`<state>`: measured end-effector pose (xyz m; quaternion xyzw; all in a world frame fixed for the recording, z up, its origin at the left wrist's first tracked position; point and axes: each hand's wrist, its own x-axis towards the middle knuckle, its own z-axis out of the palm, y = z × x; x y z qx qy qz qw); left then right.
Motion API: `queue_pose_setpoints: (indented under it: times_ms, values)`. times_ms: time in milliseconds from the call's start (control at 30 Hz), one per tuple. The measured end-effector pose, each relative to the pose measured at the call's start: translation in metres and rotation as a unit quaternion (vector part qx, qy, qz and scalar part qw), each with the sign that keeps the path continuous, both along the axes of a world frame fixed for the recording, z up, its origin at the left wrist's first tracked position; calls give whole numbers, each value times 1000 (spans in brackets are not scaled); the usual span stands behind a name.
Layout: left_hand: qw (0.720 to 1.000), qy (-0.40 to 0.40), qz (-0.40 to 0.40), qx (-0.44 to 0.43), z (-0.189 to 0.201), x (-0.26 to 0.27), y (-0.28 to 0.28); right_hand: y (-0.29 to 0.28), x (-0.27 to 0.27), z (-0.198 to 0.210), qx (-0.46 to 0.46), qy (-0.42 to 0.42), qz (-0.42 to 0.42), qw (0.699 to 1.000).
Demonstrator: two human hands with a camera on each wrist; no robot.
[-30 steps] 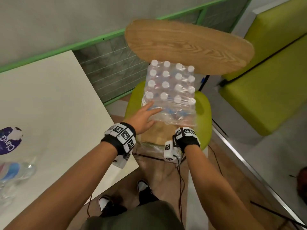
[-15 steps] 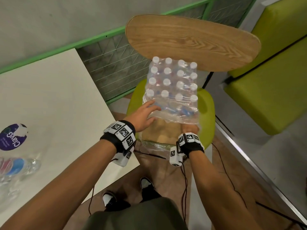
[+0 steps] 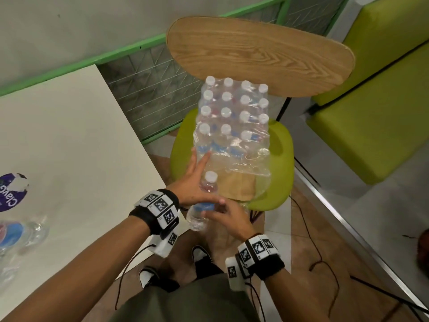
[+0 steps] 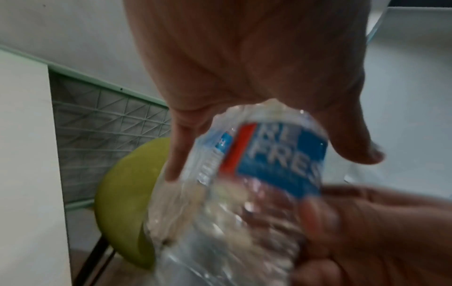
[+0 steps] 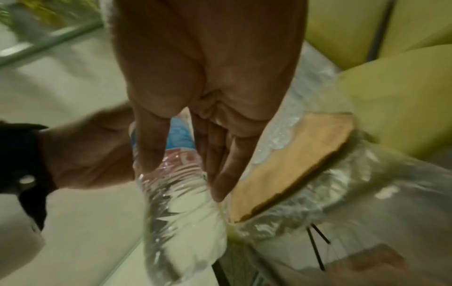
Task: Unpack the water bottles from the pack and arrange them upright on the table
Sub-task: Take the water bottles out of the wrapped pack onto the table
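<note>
One water bottle (image 3: 203, 200) is out of the pack and up in the air, between the table edge and the chair. It has a white cap, and its blue and red label shows in the left wrist view (image 4: 276, 156). The right hand (image 3: 228, 218) holds the bottle, with thumb and fingers wrapped round its middle. The left hand (image 3: 193, 182) lies against the bottle's other side with its fingers straight and spread apart; one fingertip touches the pack.

The pack (image 3: 232, 126) of bottles sits on the green chair (image 3: 282, 159), wrapped in clear plastic that is torn open at the near end. A piece of brown cardboard (image 3: 236, 185) lies under the loose plastic.

The white table (image 3: 69, 147) is to the left. Another bottle (image 3: 21, 233) lies on its side there, near a purple sticker (image 3: 11, 191).
</note>
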<state>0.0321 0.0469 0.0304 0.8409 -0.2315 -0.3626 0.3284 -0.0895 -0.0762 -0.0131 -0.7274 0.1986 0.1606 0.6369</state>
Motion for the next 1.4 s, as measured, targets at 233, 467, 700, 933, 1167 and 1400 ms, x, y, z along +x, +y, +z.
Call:
queue_pose_setpoints:
  times_ms: [233,467,700,933,1167,1400]
  values:
    - [990,58,93,-87,24,11,2,-34,50,19,-108,10,-58,992]
    - [990,47,108,-82,32,15,15,-58,53,53,-480,97,196,850]
    - [985,29,145,-83,30,18,31,-56,48,35,-320,105,62,940]
    - [977,-17,207,-53,21,20,80,-20,41,34,-109,102,114,982]
    - [939,-59,338,-28,11,-14,201,88,66,32,-97,40,315,943]
    - [876,-121,466,10,1,-60,310,226,115,20,-65,-15,335,940]
